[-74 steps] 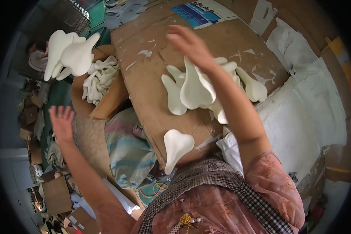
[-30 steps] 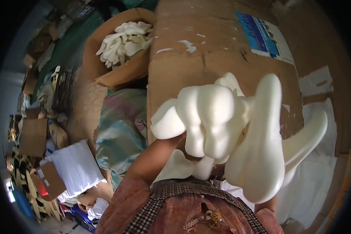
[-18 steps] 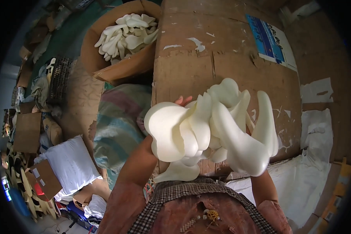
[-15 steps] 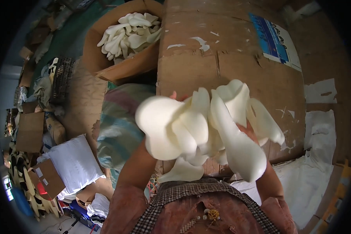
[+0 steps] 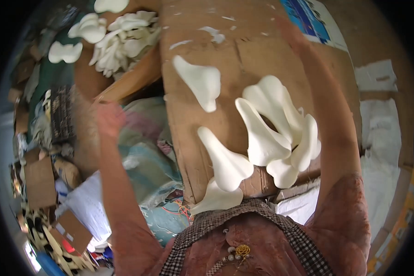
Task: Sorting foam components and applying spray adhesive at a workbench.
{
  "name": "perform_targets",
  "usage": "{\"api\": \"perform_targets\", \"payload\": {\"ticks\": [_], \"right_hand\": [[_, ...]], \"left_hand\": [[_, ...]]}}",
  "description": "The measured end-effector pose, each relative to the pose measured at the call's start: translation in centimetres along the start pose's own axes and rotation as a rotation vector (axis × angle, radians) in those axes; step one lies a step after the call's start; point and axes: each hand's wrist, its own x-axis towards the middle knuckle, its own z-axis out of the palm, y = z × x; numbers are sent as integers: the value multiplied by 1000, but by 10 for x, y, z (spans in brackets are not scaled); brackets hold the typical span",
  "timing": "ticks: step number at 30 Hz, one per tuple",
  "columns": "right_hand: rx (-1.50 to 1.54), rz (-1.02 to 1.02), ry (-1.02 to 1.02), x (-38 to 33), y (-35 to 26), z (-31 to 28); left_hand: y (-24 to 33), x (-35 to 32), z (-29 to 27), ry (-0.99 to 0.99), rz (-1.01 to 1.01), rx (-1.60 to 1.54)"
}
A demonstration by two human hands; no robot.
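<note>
White saddle-shaped pieces (image 5: 265, 138) are being carried by a cardboard-covered desk (image 5: 262, 60), some overlapping near its right side. More are being held in a heap by a cardboard box (image 5: 135, 78) to the left. The left hand (image 5: 109, 118) is being blurred by motion near the box's closest corner, the right hand (image 5: 293, 37) above the desk's far right; whether either is being spread or closed cannot be told, and nothing is visibly being gripped. A spill is seemingly being risked by the outermost piece (image 5: 65, 52), seen left of the heap, possibly airborne: if too wide a path is being followed, the box could be missed. At the near edge, a fall is also being invited by the lowest piece (image 5: 218, 197), which could be nudged by the checked apron (image 5: 244, 210).
</note>
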Motion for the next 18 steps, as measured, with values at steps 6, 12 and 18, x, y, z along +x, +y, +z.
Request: {"api": "perform_targets", "payload": {"ticks": [6,12,18], "right_hand": [[-650,771,61,-236,132,-219],[-267,775,147,-329,105,-222],[-246,710,-247,-284,106,-151]], "left_hand": [[-245,13,123,278,-394,238],[-227,106,227,391,-324,545],[-184,129,211,161,-56,123]]}}
